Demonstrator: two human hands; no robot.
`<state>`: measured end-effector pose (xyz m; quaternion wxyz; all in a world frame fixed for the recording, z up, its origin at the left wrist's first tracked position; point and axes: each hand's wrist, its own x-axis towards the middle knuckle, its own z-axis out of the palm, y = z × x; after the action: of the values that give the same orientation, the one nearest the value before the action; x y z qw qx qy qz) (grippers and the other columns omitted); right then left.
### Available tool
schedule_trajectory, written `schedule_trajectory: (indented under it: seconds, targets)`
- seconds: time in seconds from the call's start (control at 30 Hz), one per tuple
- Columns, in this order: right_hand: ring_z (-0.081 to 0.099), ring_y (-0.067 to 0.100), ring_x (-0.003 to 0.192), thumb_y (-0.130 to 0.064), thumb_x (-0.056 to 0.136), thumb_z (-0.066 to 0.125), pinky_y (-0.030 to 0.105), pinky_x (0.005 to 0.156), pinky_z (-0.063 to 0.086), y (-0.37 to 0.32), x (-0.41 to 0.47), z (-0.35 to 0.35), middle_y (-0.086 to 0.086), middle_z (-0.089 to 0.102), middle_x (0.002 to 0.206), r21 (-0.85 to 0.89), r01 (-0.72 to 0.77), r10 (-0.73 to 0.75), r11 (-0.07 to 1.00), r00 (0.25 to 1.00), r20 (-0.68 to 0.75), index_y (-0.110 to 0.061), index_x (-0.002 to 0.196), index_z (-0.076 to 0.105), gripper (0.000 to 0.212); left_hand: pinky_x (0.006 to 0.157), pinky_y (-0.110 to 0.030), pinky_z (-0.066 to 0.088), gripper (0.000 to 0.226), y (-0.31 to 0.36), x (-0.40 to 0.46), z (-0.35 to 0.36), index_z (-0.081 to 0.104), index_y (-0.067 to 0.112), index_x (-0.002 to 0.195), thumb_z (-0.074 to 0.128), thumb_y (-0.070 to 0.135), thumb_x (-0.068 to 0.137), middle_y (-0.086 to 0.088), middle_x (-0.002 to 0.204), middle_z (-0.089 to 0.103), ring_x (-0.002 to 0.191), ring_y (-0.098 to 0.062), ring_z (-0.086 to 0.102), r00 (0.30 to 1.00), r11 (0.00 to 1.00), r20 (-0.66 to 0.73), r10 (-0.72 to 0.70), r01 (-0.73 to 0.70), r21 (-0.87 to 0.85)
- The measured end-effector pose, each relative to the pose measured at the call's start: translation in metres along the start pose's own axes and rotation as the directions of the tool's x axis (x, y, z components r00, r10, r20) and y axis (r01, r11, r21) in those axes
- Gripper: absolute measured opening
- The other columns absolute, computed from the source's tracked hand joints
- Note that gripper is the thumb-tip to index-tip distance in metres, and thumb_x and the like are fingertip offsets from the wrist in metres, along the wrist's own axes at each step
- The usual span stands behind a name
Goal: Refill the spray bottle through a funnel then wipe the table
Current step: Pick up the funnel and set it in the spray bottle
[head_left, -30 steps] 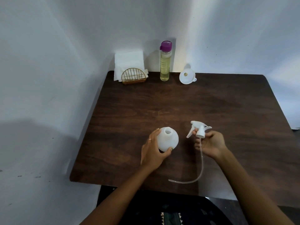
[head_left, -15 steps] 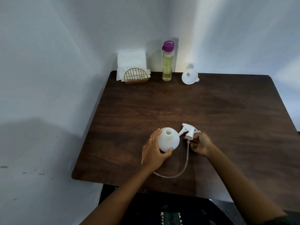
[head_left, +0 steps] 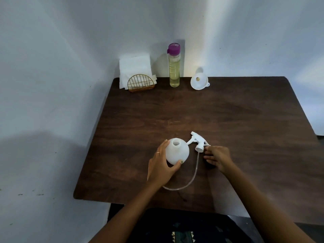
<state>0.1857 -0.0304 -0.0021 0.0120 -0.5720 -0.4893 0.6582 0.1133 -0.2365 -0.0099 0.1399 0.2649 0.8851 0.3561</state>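
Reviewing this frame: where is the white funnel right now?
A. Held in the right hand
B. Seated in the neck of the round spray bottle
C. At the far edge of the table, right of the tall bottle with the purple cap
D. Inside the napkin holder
C: the funnel lies at the table's far edge, right of the tall bottle, untouched by either hand.

a plain room in a home, by the look of it: a small dark wooden table [head_left: 192, 116] pushed into a corner of bare white painted walls [head_left: 52, 67]. at the table's far edge, against the wall, stand a gold wire napkin holder [head_left: 141, 84] with white paper napkins [head_left: 135, 64], a purple-capped bottle of pale yellow liquid [head_left: 174, 67] just beside it, and a white funnel [head_left: 199, 81] farther along the same edge.
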Motion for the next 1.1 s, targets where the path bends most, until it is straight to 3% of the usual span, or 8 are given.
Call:
schedule_trajectory:
  seconds: [0.1, 0.23, 0.37, 0.53, 0.63, 0.73, 0.9, 1.1]
  targets:
    - [0.048, 0.016, 0.052, -0.01, 0.084, 0.059, 0.023, 0.049, 0.034, 0.0, 0.01, -0.008, 0.006, 0.061, 0.066, -0.036, 0.075, -0.079, 0.997, 0.988, -0.136, -0.004, 0.084, 0.066, 0.009, 0.107, -0.028, 0.035, 0.085, -0.001, 0.002, -0.003, 0.024, 0.037, 0.145, 0.072, 0.051, 0.076, 0.013, 0.155, 0.029, 0.136, -0.003, 0.032, 1.0, 1.0, 0.023, -0.003, 0.003, 0.001]
    - [0.047, 0.016, 0.05, -0.007, 0.084, 0.055, 0.026, 0.046, 0.033, -0.015, 0.023, -0.017, 0.008, 0.061, 0.064, -0.023, 0.194, -0.194, 0.981, 0.953, -0.231, -0.005, 0.076, 0.065, 0.013, 0.111, -0.023, 0.026, 0.087, 0.0, 0.001, -0.009, 0.02, 0.036, 0.148, 0.067, 0.055, 0.077, 0.017, 0.156, 0.025, 0.138, 0.004, 0.023, 0.997, 0.999, 0.062, 0.034, -0.032, -0.032]
    - [0.049, 0.016, 0.052, -0.004, 0.085, 0.047, 0.024, 0.048, 0.035, -0.049, 0.042, -0.016, 0.009, 0.062, 0.068, 0.023, 0.287, -0.277, 0.958, 0.939, -0.202, -0.01, 0.077, 0.063, 0.019, 0.111, -0.032, 0.036, 0.06, 0.005, 0.0, -0.016, 0.036, 0.038, 0.143, 0.05, 0.055, 0.087, 0.024, 0.147, 0.039, 0.135, 0.0, 0.038, 0.998, 0.974, -0.055, 0.029, -0.041, -0.225]
    - [0.054, 0.015, 0.061, -0.009, 0.09, 0.045, 0.024, 0.053, 0.04, -0.104, 0.076, -0.004, 0.008, 0.063, 0.075, -0.051, 0.39, -0.393, 0.919, 0.914, -0.1, -0.012, 0.083, 0.063, 0.019, 0.099, -0.036, 0.046, 0.041, 0.02, 0.044, -0.033, 0.05, 0.043, 0.124, 0.041, 0.048, 0.085, 0.021, 0.129, 0.053, 0.116, 0.0, 0.052, 0.964, 0.899, -0.215, -0.158, 0.05, -0.436]
    - [0.055, 0.016, 0.065, -0.013, 0.09, 0.046, 0.027, 0.055, 0.044, -0.135, 0.104, 0.007, 0.009, 0.064, 0.081, -0.122, 0.448, -0.458, 0.885, 0.887, -0.062, -0.011, 0.085, 0.061, 0.016, 0.096, -0.031, 0.046, 0.032, 0.035, 0.102, -0.037, 0.05, 0.035, 0.126, 0.051, 0.035, 0.094, 0.008, 0.132, 0.053, 0.109, 0.002, 0.052, 0.975, 0.894, -0.089, -0.206, 0.15, -0.423]
    - [0.06, 0.023, 0.085, -0.02, 0.09, 0.049, 0.04, 0.076, 0.051, -0.161, 0.134, 0.018, 0.01, 0.065, 0.102, -0.272, 0.469, -0.493, 0.84, 0.87, -0.024, -0.015, 0.098, 0.058, 0.013, 0.096, -0.03, 0.044, 0.043, 0.041, 0.167, -0.022, 0.044, 0.027, 0.137, 0.055, 0.03, 0.095, 0.0, 0.141, 0.048, 0.117, -0.012, 0.052, 0.961, 0.901, 0.14, -0.238, 0.272, -0.337]
    - [0.05, 0.029, 0.115, -0.018, 0.085, 0.055, 0.044, 0.097, 0.044, -0.193, 0.172, 0.03, 0.012, 0.042, 0.135, -0.45, 0.463, -0.5, 0.764, 0.865, 0.042, -0.014, 0.135, 0.039, 0.052, 0.109, -0.04, 0.039, 0.067, 0.055, 0.257, 0.018, 0.028, 0.025, 0.149, 0.061, 0.037, 0.091, -0.004, 0.151, 0.038, 0.132, -0.023, 0.044, 0.912, 0.918, 0.311, -0.269, 0.34, -0.204]
    - [0.039, 0.032, 0.13, -0.026, 0.072, 0.068, 0.055, 0.103, 0.035, -0.215, 0.201, 0.038, 0.006, 0.034, 0.148, -0.546, 0.494, -0.459, 0.677, 0.863, 0.211, -0.029, 0.146, 0.018, 0.089, 0.116, -0.039, 0.029, 0.084, 0.084, 0.328, 0.052, 0.006, 0.025, 0.154, 0.06, 0.029, 0.09, -0.011, 0.159, 0.022, 0.144, -0.026, 0.027, 0.888, 0.907, 0.344, -0.304, 0.38, -0.18]
